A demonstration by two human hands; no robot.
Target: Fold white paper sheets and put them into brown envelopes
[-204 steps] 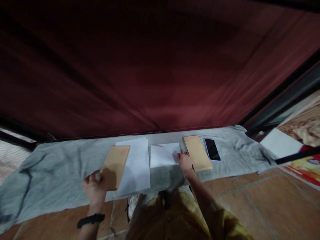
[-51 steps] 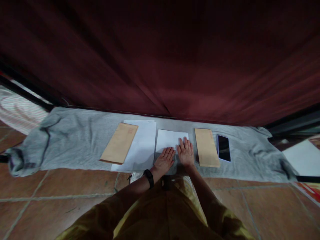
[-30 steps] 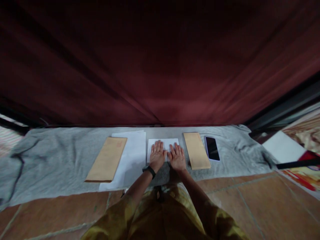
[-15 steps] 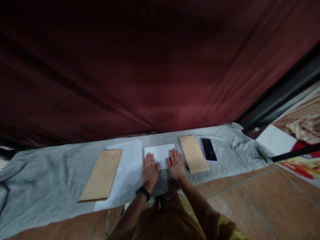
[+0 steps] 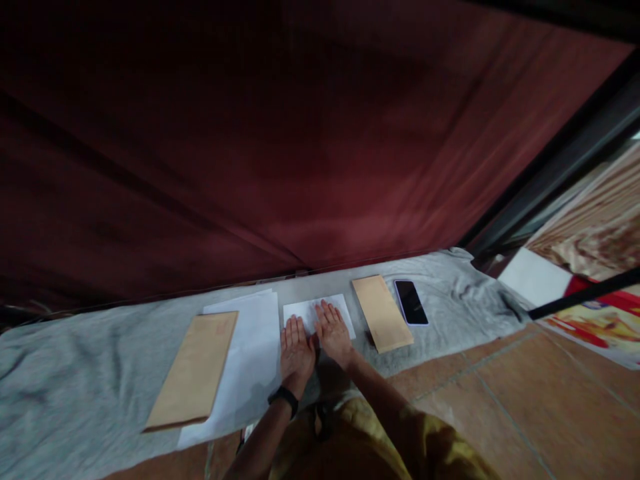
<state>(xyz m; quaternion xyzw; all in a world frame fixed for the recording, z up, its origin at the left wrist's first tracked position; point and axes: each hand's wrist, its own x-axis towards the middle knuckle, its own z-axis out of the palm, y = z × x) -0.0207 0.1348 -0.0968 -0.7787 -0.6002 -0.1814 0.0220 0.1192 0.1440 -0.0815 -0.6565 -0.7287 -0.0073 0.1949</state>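
Observation:
A folded white sheet of paper lies on the grey cloth in front of me. My left hand rests flat over its lower left part, fingers stretched out. My right hand lies flat across the sheet's middle, fingers extended, its thumb close to the left one. Both palms face down and cover part of the paper. Left of them, large white sheets lie partly under a brown envelope. To the right is a stack of smaller brown envelopes.
A phone with a dark screen lies right of the envelopes. The grey cloth covers a long low surface against a dark red curtain. At the right, a black bar crosses before a colourful printed sheet. Tiled floor lies below.
My right hand has slid left, from the paper's right edge to its middle, nearer my left hand. My left hand stays on the sheet's lower left. The view has shifted slightly.

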